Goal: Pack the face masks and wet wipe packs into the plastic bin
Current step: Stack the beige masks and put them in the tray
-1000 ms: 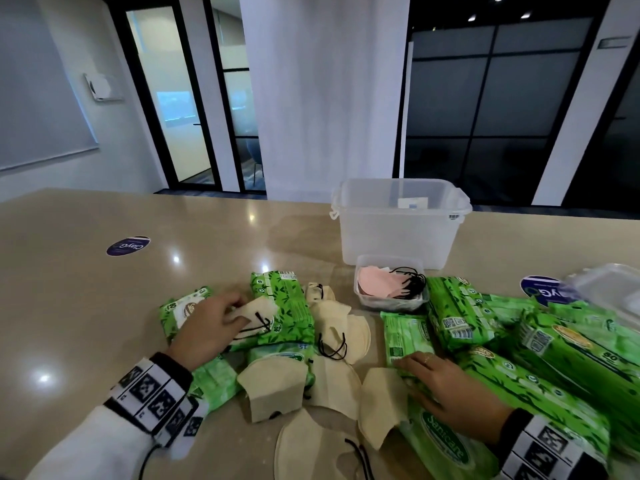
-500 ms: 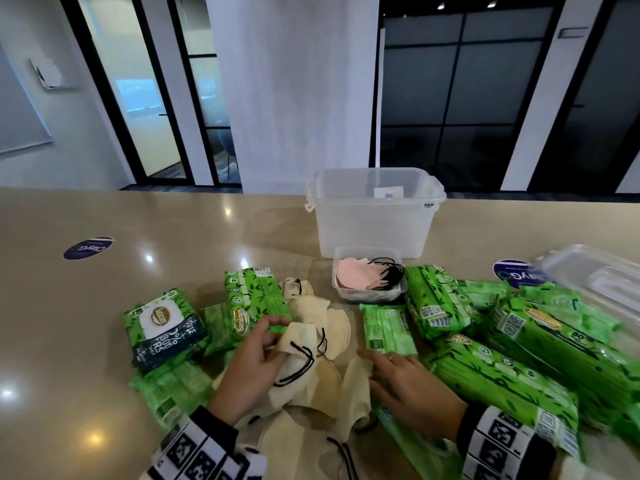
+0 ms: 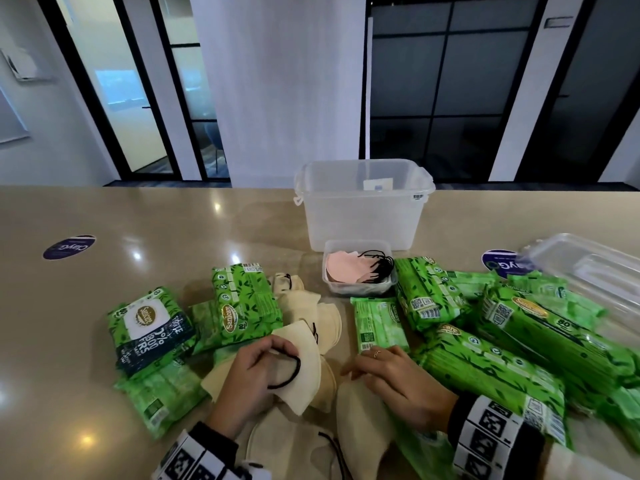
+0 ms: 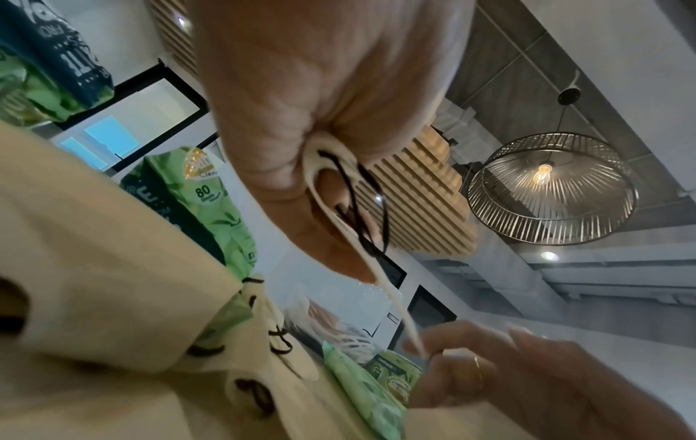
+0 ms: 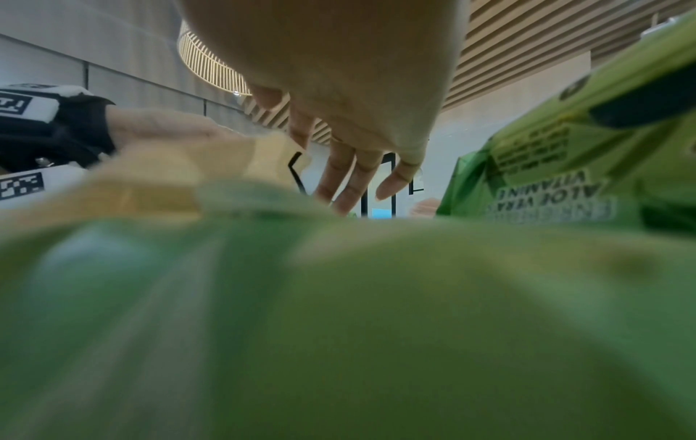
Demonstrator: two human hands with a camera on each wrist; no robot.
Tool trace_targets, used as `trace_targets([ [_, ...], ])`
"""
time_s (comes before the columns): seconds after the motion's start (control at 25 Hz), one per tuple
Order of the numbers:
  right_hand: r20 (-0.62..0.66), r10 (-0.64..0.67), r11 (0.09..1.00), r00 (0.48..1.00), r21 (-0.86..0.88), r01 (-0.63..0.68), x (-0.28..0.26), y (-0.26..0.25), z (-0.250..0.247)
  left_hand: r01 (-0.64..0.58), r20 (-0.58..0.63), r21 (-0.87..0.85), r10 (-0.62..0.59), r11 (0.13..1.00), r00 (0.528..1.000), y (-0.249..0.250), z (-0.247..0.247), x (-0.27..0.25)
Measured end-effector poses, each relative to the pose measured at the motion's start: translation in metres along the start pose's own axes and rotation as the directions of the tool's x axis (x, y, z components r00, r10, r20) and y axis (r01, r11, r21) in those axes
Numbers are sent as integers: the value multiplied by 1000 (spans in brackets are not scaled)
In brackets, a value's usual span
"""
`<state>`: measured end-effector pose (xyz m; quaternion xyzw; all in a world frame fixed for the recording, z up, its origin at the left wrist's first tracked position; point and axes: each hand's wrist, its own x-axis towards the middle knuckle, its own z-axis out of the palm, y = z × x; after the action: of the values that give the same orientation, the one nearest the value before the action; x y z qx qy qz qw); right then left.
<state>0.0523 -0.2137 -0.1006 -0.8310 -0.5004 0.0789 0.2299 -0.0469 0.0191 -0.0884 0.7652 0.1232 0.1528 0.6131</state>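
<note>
The clear plastic bin (image 3: 360,216) stands open at the back centre of the table. Cream face masks (image 3: 322,320) with black ear loops lie in a heap in front of me. My left hand (image 3: 256,372) pinches one cream mask (image 3: 304,362) with its loop, lifted a little over the heap; the left wrist view shows the mask edge (image 4: 327,190) between thumb and fingers. My right hand (image 3: 384,368) hovers with straight fingers (image 5: 354,178) over another cream mask (image 3: 360,420), beside green wet wipe packs (image 3: 502,344).
A small clear tray (image 3: 360,289) holding pink and black masks sits just before the bin. More green packs (image 3: 152,327) lie at the left. A clear lid (image 3: 588,268) rests at the far right. Round stickers (image 3: 69,247) mark the tabletop.
My left hand has come from the left-hand packs to the centre and picked up a cream mask by its loop. My right hand has shifted slightly left over the masks.
</note>
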Motion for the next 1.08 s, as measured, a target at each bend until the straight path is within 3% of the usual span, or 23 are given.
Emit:
trace_targets([
  [0.12, 110, 39, 998, 993, -51, -33, 0, -5, -2, 63, 33, -73, -61, 995, 998, 0, -3, -2],
  [0.2, 177, 71, 990, 982, -135, -47, 1, -6, -2, 44, -10, -69, -44, 997, 999, 1, -1, -4],
  [0.32, 218, 93, 982, 972, -181, -53, 3, -2, 2, 11, -123, 10, -10, 1000, 992, -6, -1, -1],
  [0.44, 208, 61, 990, 976, -140, -31, 4, 2, 7, -19, -129, 134, 36, 991, 991, -8, -3, -2],
  [0.6, 97, -7, 992, 995, -126, 19, 4, 6, 9, -23, 2, 136, 23, 990, 1000, -1, -5, -4],
  [0.72, 15, -38, 986, 999, -161, 40, 5, 8, 9, -29, -52, 230, 42, 973, 998, -9, -11, 1],
  [0.8, -49, -56, 988, 997, -148, 49, 5, 7, 8, -19, -23, 217, 25, 976, 999, -9, -13, 0],
  [0.96, -212, -70, 991, 975, -124, 44, 6, 8, 9, -51, 88, 170, 36, 984, 995, 0, -14, -2],
  [1.08, -351, -66, 996, 934, -76, 42, 6, 9, 6, -19, 36, 113, 15, 993, 999, -6, -17, 2],
])
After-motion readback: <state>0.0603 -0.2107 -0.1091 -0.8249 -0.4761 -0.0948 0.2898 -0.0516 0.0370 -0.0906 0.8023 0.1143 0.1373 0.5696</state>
